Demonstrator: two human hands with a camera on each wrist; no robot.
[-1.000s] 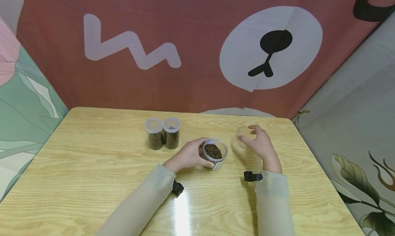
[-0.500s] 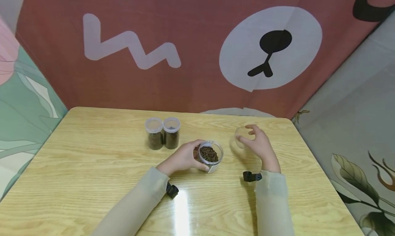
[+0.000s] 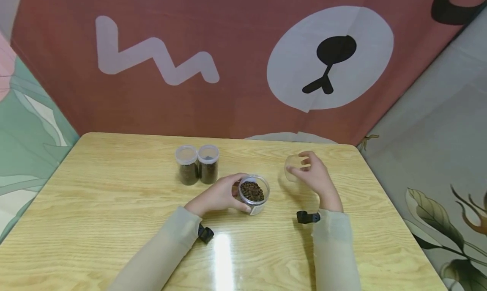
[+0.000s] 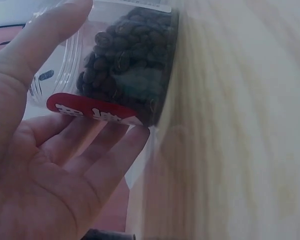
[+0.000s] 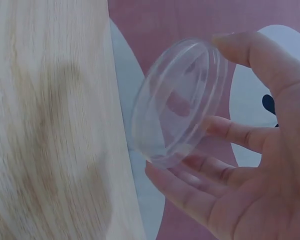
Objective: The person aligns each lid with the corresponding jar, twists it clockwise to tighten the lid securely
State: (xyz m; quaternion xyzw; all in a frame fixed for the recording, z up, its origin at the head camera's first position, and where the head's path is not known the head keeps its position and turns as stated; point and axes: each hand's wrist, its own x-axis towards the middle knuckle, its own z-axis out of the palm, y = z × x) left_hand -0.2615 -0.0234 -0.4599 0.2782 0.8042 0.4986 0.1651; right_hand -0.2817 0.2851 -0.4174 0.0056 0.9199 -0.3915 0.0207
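The left arm (image 3: 157, 253) is slanting inward, its left hand (image 3: 218, 196) gripping an open bean jar (image 3: 259, 207) mid-table. Opposite, the right hand (image 3: 316, 176) is pinching a clear, tilted lid (image 5: 172, 102) above the wooden table (image 3: 114, 210).

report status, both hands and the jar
Left hand grips open jar of beans. Right hand holds clear lid, off the jar. No obstruction seen between them.

Long beige sleeves (image 3: 156, 255), black wrist cameras (image 3: 206, 234)
Behind the left hand (image 3: 217, 196) and right hand (image 3: 316, 177) I see paler, greenish cuffs (image 3: 184, 225); each camera, small and blocky, juts inward from its cuff.
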